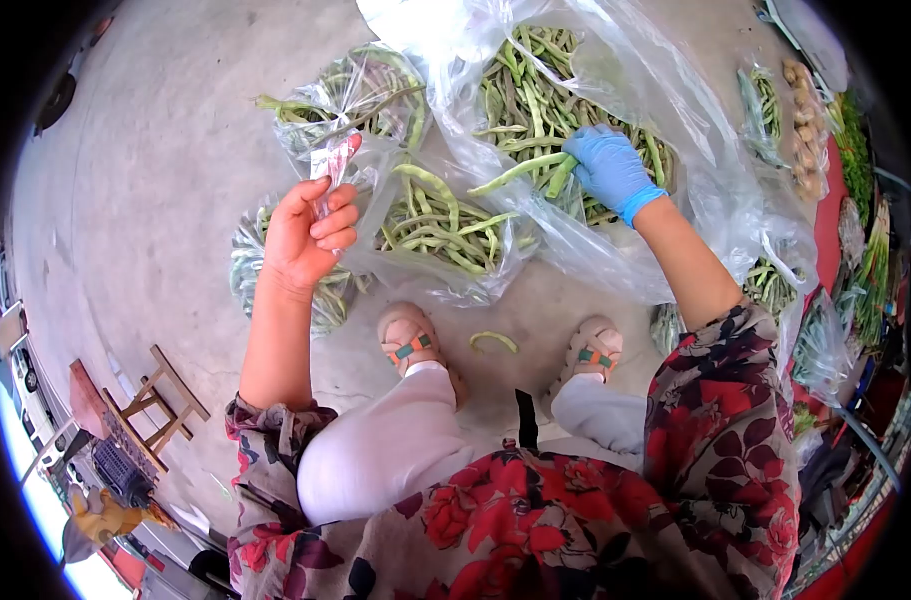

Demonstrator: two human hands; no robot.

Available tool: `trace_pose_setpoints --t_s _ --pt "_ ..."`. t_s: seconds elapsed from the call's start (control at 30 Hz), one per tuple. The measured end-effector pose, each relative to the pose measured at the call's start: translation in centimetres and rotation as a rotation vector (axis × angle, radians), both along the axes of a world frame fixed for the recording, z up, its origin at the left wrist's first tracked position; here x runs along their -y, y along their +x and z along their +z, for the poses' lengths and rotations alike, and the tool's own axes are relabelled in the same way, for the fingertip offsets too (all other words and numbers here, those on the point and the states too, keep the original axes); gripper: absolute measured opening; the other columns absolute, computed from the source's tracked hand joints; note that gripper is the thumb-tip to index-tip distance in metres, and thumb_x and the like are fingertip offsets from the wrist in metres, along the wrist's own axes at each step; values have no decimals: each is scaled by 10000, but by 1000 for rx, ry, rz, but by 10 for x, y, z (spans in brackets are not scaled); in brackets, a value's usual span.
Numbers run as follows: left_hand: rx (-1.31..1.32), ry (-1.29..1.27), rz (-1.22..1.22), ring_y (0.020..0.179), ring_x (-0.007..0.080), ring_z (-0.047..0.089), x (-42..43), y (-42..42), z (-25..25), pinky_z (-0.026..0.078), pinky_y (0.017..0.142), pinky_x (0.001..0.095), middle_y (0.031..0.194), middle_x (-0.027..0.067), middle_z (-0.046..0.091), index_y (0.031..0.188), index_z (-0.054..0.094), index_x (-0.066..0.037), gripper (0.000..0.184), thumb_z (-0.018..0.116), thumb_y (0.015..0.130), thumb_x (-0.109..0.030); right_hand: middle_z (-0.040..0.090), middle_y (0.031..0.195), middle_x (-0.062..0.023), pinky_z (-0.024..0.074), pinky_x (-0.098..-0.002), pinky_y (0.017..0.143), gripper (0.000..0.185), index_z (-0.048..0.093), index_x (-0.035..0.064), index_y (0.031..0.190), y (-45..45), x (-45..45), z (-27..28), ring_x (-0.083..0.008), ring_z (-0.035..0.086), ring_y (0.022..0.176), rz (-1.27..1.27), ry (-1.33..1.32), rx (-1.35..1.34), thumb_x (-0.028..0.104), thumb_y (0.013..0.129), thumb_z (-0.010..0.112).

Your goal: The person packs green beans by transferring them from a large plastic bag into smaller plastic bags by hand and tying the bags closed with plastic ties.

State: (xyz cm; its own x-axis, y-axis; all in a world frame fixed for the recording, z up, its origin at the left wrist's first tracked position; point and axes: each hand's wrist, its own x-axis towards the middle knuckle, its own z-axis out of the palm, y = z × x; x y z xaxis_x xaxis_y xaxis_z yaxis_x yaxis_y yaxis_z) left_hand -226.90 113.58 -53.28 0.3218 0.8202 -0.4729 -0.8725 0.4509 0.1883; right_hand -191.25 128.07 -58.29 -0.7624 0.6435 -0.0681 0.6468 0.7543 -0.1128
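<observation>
Concrete floor spreads beneath clear plastic bags of green beans. Over the large open bag, the gloved right hand is closed on a few beans; more lie beneath it. The bare left hand pinches printed plastic beside the smaller open bag, bean-filled, between both hands.

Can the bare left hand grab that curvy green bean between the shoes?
Probably yes: nothing covers the curved green bean, but the bare left hand may first need to free its grip from the clear, red-printed plastic.
</observation>
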Motion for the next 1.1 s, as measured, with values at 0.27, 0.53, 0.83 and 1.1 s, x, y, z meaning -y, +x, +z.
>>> trace_pose_setpoints --t_s 0.27,0.53,0.83,1.1 --pt "-13 60 -27 485 48 319 -10 12 15 267 413 192 705 -1 402 1359 281 -76 530 454 861 -129 605 837 -209 443 -457 739 316 603 27 880 -107 73 -2 -372 581 816 -130 -721 64 323 855 493" --pt "2 56 32 485 50 326 2 -7 7 272 411 193 723 8 403 1368 257 -56 542 445 865 -131 446 1214 -250 435 -436 860 931 238 44 1375 -121 89 6 -394 520 1028 134 -809 176 493 681 666" --pt "19 38 34 487 66 332 -6 -5 1 292 429 207 740 16 382 1403 166 -86 591 430 876 -132 523 994 -73 349 -431 934 477 550 125 1088 -40 117 -28 -260 473 1045 624 -90 114 299 656 649" --pt "23 69 41 490 64 329 -1 -8 4 288 429 208 733 13 378 1404 174 -93 585 428 878 -132 544 814 -32 375 -358 874 171 612 120 848 -38 121 -23 -217 505 907 640 -147 22 169 698 547"
